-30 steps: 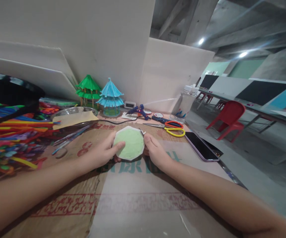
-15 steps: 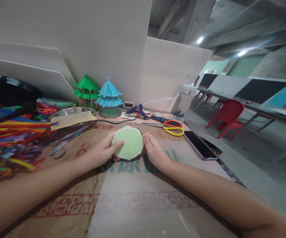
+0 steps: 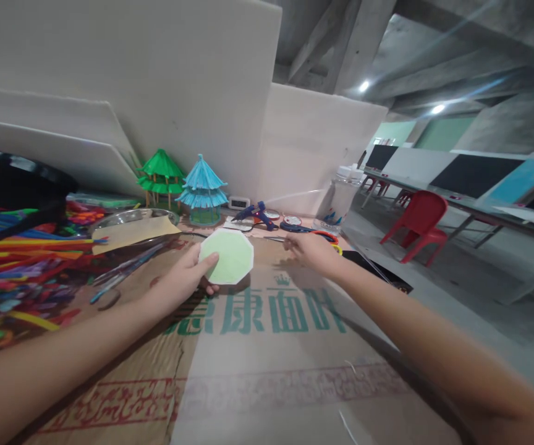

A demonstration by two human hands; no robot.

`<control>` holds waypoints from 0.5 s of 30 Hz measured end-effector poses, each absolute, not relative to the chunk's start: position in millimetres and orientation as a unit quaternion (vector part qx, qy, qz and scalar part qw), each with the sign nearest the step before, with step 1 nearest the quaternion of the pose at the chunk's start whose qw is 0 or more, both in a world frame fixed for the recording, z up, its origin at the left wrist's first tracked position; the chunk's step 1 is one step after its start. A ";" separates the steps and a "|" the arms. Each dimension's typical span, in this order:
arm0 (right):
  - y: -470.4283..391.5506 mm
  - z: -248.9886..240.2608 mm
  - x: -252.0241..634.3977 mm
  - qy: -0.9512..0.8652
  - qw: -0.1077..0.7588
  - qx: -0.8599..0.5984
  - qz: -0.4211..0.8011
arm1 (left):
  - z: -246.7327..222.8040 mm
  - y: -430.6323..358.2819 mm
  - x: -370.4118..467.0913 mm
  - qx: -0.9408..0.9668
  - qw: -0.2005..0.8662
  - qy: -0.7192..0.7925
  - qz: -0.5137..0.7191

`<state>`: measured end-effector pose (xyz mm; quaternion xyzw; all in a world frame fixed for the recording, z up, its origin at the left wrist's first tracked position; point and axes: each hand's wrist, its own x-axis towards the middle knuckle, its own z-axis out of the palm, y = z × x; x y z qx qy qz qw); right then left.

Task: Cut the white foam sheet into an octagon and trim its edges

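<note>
Green 8-sided card is pinched in my left hand, thumb atop, likely for steadiness; my right hand half-curls by scissors, hold unclear.

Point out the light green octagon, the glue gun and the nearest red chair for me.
Light green octagon (image 3: 230, 256): head view, middle of its face.
Glue gun (image 3: 251, 211): head view, on its body.
Nearest red chair (image 3: 430, 211): head view, on its backrest.
</note>
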<state>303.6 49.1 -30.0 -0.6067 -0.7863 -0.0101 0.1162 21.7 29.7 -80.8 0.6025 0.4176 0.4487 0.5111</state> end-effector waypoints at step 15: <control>270.3 -26.5 332.3 -0.611 0.052 -0.790 0.010 | -86.5 34.9 21.4 0.573 0.575 0.400 0.425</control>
